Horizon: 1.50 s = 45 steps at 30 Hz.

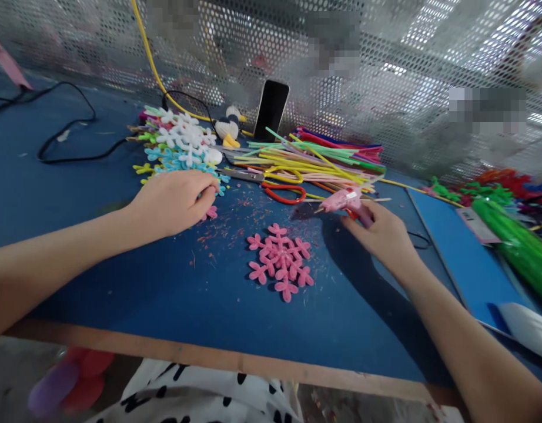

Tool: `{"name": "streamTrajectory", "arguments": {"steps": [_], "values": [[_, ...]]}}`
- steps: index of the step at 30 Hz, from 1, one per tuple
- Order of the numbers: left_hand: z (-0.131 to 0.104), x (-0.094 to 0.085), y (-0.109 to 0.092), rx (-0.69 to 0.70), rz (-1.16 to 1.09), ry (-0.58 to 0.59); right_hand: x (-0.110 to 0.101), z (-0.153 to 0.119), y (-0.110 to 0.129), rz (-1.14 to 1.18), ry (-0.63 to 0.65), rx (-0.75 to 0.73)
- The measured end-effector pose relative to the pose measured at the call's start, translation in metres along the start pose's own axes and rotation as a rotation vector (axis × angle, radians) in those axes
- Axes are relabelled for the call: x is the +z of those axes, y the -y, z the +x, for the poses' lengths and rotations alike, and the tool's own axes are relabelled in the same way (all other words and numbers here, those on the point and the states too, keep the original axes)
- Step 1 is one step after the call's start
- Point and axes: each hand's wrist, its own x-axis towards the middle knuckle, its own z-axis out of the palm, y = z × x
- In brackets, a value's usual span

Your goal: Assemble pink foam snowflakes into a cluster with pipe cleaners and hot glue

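A pink fuzzy pipe-cleaner snowflake (281, 256) lies flat on the blue table in front of me. My right hand (385, 235) is wrapped round the handle of a pink glue gun (343, 201), whose nozzle points left, above and to the right of the snowflake. My left hand (176, 200) is closed, fingers curled, at the near edge of a pile of white, blue and yellow pipe-cleaner snowflakes (183, 141). Below its thumb shows a small pink fuzzy piece (210, 212); the curled fingers hide whether they grip anything.
Scissors with red and yellow handles (284, 192) lie before a heap of loose pipe cleaners (310, 161). A phone (271, 108) leans on the perforated metal screen beside a small knitted toy (229, 128). Green pipe cleaners in plastic (513, 247) are at right. A black cable (72, 158) crosses the left.
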Motion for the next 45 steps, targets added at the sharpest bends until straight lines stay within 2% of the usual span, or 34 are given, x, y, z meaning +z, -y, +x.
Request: {"name": "streamTrajectory", "arguments": {"steps": [2, 4, 8, 10, 12, 14, 17, 22, 26, 30, 32, 36, 41, 45], "values": [[0.001, -0.005, 0.002, -0.068, 0.053, 0.054, 0.005, 0.003, -0.013, -0.014, 0.056, 0.098], [0.001, -0.008, 0.004, -0.070, 0.079, 0.114, 0.011, 0.004, -0.021, -0.058, 0.035, 0.102], [-0.001, -0.008, 0.010, 0.066, 0.093, 0.233, 0.012, 0.004, -0.019, -0.142, -0.172, 0.010], [-0.003, -0.006, 0.011, 0.134, 0.092, 0.254, 0.007, 0.003, -0.009, -0.105, -0.220, -0.076], [-0.005, -0.005, 0.011, 0.157, 0.072, 0.265, 0.002, 0.000, 0.002, -0.012, -0.151, -0.225], [-0.007, -0.004, 0.010, 0.159, 0.037, 0.263, 0.000, -0.003, 0.014, 0.090, -0.024, -0.399], [-0.009, -0.002, 0.007, 0.194, -0.002, 0.201, 0.001, -0.009, 0.030, 0.179, 0.143, -0.566], [-0.008, -0.003, 0.000, 0.172, -0.134, 0.144, 0.003, -0.017, 0.049, 0.254, 0.221, -0.587], [-0.006, -0.002, -0.010, 0.045, -0.457, 0.203, 0.002, -0.020, 0.053, 0.320, 0.249, -0.573], [-0.008, 0.004, -0.023, -0.039, -0.849, 0.314, 0.002, -0.022, 0.056, 0.328, 0.122, -0.490], [-0.012, 0.006, -0.031, -0.105, -0.976, 0.300, 0.001, -0.023, 0.062, 0.326, 0.025, -0.462], [-0.021, 0.008, -0.050, -0.192, -1.105, 0.248, -0.005, -0.031, 0.084, 0.333, -0.117, -0.500], [-0.021, 0.007, -0.073, -0.230, -1.199, 0.281, -0.013, -0.040, 0.109, 0.342, -0.150, -0.646], [-0.013, 0.007, -0.086, -0.249, -1.271, 0.374, -0.014, -0.043, 0.113, 0.400, -0.099, -0.610]]}}
